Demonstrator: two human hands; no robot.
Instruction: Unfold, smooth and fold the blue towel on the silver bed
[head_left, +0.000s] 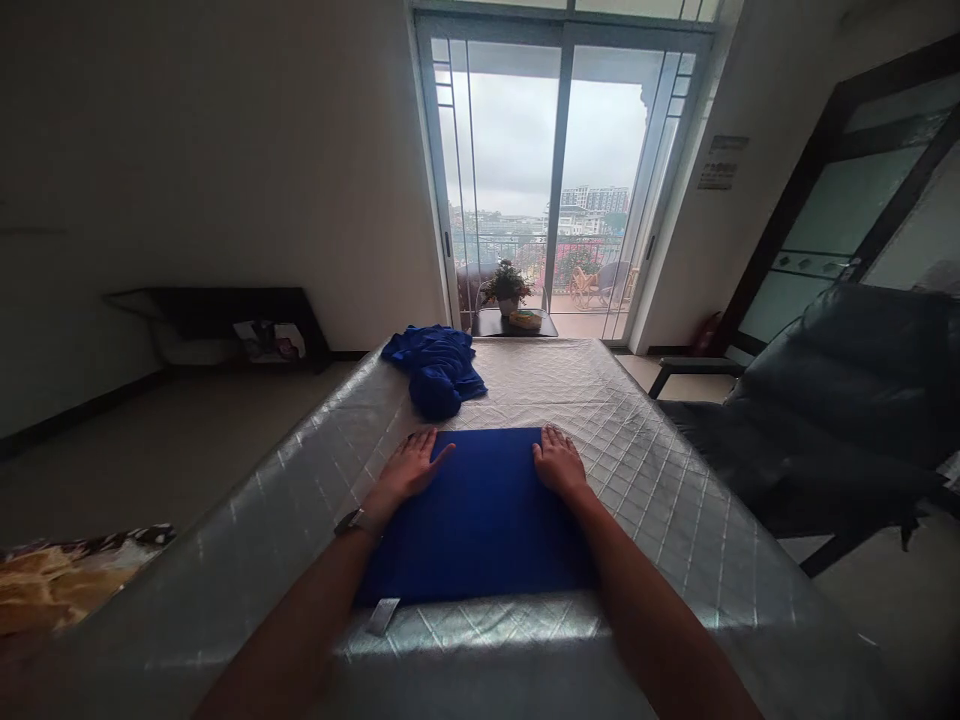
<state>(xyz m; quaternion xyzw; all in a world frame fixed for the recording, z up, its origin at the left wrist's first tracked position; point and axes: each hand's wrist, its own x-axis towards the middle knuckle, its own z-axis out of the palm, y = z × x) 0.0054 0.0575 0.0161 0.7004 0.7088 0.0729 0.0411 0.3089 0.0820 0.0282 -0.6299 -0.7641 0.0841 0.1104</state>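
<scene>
A folded blue cloth (484, 515) lies flat on a plastic-wrapped quilted mattress (660, 470) in front of me. My left hand (411, 465) rests flat on the cloth's far left corner, fingers stretched out; a watch sits on that wrist. My right hand (558, 460) presses flat on the far right corner, fingers extended. A white tag (382, 615) sticks out at the cloth's near left corner. Further away on the mattress sits a crumpled pile of blue cloth (437, 368).
A dark padded chair (825, 410) stands close on the right of the mattress. A low dark shelf (225, 325) runs along the left wall. A small table with a potted plant (508, 288) stands before the glass balcony doors. Patterned fabric (67, 575) lies at lower left.
</scene>
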